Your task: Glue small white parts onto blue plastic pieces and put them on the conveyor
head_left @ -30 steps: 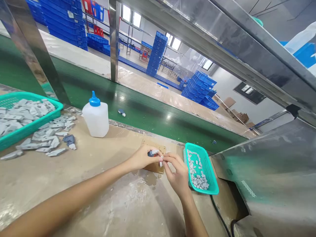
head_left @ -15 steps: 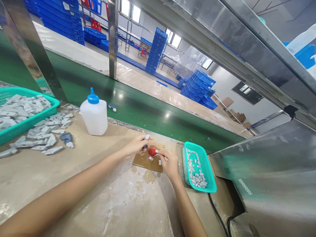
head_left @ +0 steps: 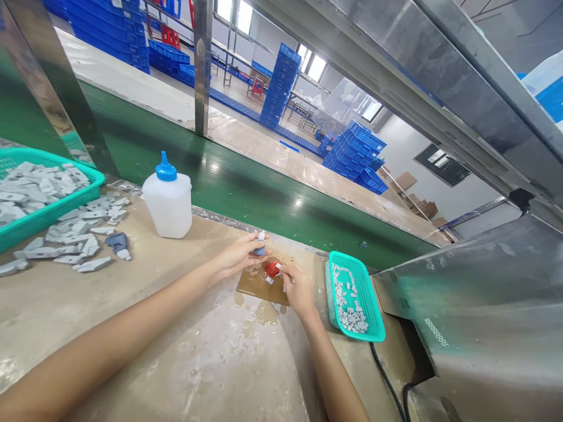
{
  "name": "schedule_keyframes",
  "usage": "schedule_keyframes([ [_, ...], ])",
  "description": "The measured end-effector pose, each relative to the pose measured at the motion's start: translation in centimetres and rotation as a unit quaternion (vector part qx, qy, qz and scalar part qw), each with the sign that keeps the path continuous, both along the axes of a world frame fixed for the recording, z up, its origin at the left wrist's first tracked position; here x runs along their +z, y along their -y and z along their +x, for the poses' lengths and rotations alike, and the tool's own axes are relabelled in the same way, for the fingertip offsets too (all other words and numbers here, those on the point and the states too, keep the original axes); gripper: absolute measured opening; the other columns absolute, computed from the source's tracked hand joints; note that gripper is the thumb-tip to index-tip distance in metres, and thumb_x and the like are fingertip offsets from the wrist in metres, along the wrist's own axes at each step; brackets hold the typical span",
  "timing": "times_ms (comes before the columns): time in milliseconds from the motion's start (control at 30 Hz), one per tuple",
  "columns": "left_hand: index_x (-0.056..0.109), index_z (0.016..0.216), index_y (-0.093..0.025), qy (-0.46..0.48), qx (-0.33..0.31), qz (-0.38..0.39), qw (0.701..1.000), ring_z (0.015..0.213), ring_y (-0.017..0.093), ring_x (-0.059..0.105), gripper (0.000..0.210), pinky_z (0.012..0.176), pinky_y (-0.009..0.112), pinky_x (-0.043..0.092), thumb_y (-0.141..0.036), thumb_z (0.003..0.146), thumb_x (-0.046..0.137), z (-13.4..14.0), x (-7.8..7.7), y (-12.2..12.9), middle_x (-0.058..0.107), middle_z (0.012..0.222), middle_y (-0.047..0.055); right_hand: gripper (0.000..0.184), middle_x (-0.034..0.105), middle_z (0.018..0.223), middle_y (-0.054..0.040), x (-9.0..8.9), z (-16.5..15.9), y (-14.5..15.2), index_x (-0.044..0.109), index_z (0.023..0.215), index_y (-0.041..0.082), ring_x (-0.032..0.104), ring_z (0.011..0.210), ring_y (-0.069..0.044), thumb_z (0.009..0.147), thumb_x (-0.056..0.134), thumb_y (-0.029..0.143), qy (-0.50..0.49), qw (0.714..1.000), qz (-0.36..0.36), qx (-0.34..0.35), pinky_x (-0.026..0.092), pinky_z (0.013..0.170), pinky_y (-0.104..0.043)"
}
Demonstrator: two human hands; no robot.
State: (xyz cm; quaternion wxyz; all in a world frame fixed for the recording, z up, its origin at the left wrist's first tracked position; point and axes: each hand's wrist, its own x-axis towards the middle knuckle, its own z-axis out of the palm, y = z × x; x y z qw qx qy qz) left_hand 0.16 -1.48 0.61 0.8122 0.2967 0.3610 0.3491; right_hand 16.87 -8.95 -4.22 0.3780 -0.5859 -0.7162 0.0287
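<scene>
My left hand is closed around a small grey-blue plastic part with a white tip, held upright over the back of a brown board. On the board lies a wet, shiny red round thing. My right hand pinches a small white piece against the right side of the red thing. Another small white piece lies just in front of it. Clear liquid is spread on and around the board.
A green basket of small white pieces stands right of the board. At left are a squeeze bottle with a blue cap, a larger green basket, loose grey parts and a grey-blue part. A green conveyor belt runs behind.
My left hand has risen slightly, turning its part more upright. My right hand stays by the red thing. A grey-blue part on the belt has gone from view; a small piece there has shifted left.
</scene>
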Motion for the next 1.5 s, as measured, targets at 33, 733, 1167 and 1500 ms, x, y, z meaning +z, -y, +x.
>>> schedule_keyframes([
  [33, 0.057, 0.092, -0.015, 0.0, 0.001, -0.001, 1.0, 0.072, 0.013, 0.062, 0.018, 0.083, 0.032, 0.046, -0.01, 0.076, 0.055, 0.0, 0.0, 0.0, 0.062, 0.072, 0.003, 0.021, 0.066, 0.071, -0.0047, -0.1, 0.0, 0.0, 0.067, 0.075, 0.019, 0.061, 0.065, -0.016, 0.078, 0.049, 0.009, 0.003, 1.0, 0.002, 0.0, 0.05, 0.06, -0.027],
  [733, 0.061, 0.081, -0.017, -0.002, -0.048, 0.069, 0.996, 0.078, 0.014, 0.062, 0.032, 0.084, 0.031, 0.046, -0.012, 0.053, 0.075, 0.0, -0.5, 0.2, 0.065, 0.082, 0.002, 0.016, 0.068, 0.072, -0.0038, 3.0, -0.6, 0.4, 0.067, 0.071, 0.021, 0.062, 0.067, -0.017, 0.077, 0.053, 0.018, -0.109, 0.993, 0.03, -0.023, 0.051, 0.06, -0.028],
  [1167, 0.06, 0.074, -0.017, -0.014, -0.082, 0.086, 0.993, 0.072, 0.01, 0.059, 0.031, 0.072, 0.022, 0.045, -0.012, 0.048, 0.075, 0.4, -0.2, 1.0, 0.062, 0.079, -0.002, 0.013, 0.066, 0.074, -0.0045, 3.4, -1.9, 0.6, 0.069, 0.08, 0.021, 0.061, 0.068, -0.016, 0.076, 0.057, 0.02, -0.17, 0.985, 0.029, -0.006, 0.051, 0.062, -0.028],
  [1500, 0.06, 0.081, -0.016, 0.007, -0.058, 0.106, 0.993, 0.07, 0.011, 0.06, 0.039, 0.071, 0.024, 0.044, -0.02, 0.047, 0.078, 0.8, -0.8, 1.3, 0.063, 0.08, -0.001, 0.018, 0.06, 0.08, -0.0051, 3.4, -2.1, 0.5, 0.068, 0.084, 0.021, 0.058, 0.073, -0.016, 0.077, 0.053, 0.016, -0.136, 0.99, 0.039, 0.013, 0.05, 0.064, -0.029],
])
